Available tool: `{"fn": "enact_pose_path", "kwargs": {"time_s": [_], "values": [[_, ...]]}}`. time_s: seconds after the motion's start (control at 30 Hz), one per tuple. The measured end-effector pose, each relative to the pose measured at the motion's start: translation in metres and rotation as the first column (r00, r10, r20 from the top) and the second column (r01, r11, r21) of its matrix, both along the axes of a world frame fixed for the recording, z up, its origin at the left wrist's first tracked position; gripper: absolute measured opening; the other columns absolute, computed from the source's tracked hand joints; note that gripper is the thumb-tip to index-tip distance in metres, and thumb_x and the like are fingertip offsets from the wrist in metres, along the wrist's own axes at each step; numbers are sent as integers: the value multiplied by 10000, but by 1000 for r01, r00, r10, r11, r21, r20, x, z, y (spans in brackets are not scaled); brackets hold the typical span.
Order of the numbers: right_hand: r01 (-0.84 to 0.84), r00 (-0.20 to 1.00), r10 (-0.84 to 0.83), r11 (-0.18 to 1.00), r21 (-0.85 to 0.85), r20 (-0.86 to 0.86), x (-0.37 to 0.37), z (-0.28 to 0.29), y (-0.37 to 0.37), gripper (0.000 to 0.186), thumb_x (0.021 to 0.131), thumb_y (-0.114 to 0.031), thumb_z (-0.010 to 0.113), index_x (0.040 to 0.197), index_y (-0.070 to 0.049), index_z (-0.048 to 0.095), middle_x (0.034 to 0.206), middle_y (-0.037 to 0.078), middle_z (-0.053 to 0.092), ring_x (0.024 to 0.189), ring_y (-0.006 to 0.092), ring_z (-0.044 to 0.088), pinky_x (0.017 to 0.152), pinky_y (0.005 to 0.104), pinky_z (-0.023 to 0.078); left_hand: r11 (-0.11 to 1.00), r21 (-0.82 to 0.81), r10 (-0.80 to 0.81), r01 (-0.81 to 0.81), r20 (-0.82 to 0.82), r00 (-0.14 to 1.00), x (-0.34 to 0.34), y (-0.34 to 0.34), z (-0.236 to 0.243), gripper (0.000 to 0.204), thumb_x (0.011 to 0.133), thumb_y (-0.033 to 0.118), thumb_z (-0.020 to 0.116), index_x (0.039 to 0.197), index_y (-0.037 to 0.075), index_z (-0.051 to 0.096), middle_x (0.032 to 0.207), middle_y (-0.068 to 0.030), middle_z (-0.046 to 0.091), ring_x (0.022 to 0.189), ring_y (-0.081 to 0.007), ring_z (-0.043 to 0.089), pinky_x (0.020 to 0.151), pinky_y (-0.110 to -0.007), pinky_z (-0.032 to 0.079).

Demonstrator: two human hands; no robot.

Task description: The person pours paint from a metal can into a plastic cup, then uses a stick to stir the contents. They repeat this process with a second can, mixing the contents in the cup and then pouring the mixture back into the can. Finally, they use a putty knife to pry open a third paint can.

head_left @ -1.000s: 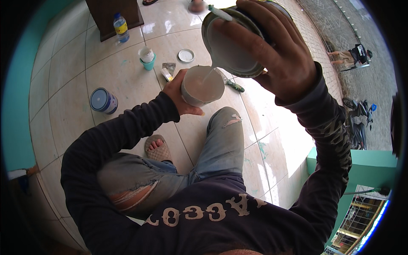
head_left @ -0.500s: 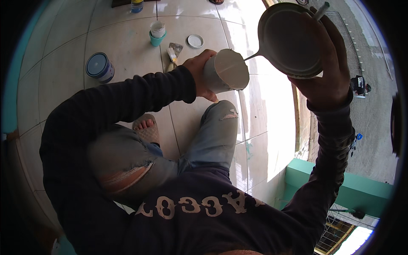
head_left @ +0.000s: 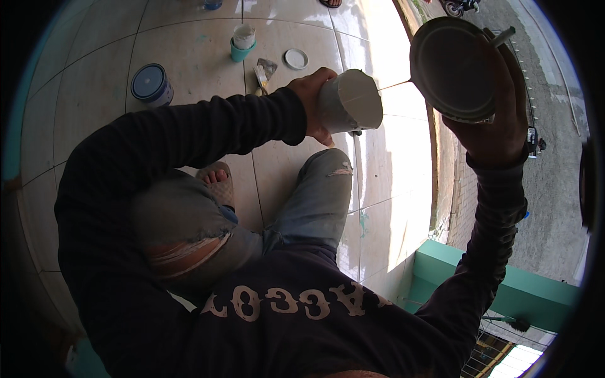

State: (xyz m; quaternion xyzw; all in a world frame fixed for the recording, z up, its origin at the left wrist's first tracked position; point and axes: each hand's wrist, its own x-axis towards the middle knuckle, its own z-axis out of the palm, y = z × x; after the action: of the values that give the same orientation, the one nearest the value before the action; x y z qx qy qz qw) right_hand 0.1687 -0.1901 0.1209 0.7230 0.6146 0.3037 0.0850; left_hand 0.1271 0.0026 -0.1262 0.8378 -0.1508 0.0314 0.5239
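At upper right my right hand (head_left: 493, 130) grips a round paint can (head_left: 451, 68), tipped so its round end shows, with a pale stick (head_left: 504, 36) poking out beside my fingers. A thin strand of liquid stretches from the can's lip across to a grey cup (head_left: 353, 101) with an uneven rim, held in my left hand (head_left: 315, 104) over the floor near my knee. Behind that hand lie a scraper (head_left: 267, 67) and a paint brush (head_left: 261, 77). A dark tool end just shows below the cup; the rest of it is hidden.
Tiled floor (head_left: 183, 57) holds a blue-lidded can (head_left: 149, 82), a teal cup with a white one inside (head_left: 242, 50), a white lid (head_left: 295, 58) and a bottle (head_left: 213, 5). A green ledge (head_left: 472, 277) is at lower right; beyond, a road with a motorbike (head_left: 460, 9).
The paint can has moved rightward, away from the cup, and the pour has thinned to a strand. My left hand has shifted up and right with the cup, now more tilted.
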Motion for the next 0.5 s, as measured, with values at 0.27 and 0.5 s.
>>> {"fn": "enact_pose_path", "kwargs": {"time_s": [0.27,0.5], "values": [[-25,999,24,1000,-6,-46,-1,1,4,952,618,-137,908,1413,-31,395,1327,235,511,1178,385,576,888,438,580,999,-38,0,0,-11,1000,-2,4,3,1034,470,291,963,1291,89,368,1178,-141,592,1068,-309,616,934,-390,509],[-56,996,57,998,18,-68,0,-5,9,902,619,-114,904,1387,-26,438,1330,232,506,1173,389,577,876,425,589,999,-41,11,-12,-25,1000,-5,10,2,1027,480,296,953,1292,77,364,1206,-141,569,1119,-299,582,957,-396,490]]}}
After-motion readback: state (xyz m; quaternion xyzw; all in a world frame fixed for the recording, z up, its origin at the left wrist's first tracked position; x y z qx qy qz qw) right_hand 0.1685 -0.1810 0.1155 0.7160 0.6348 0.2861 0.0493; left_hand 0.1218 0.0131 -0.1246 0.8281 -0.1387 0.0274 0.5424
